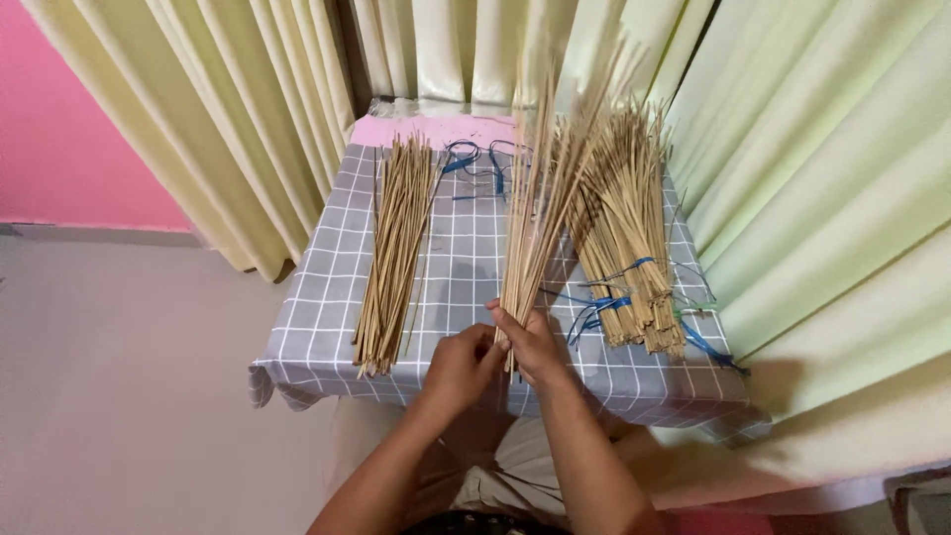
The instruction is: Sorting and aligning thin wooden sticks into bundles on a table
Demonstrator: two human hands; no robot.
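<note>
Both hands, left hand and right hand, close around the base of an upright stick bundle above the checked table's near edge. Left of the bundle lie loose sticks; right, tied bundles crowd the curtain.

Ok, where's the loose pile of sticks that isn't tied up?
In the head view, the loose pile of sticks lies lengthwise on the left part of the grey checked tablecloth, left of the left hand and the blue ties.
</note>
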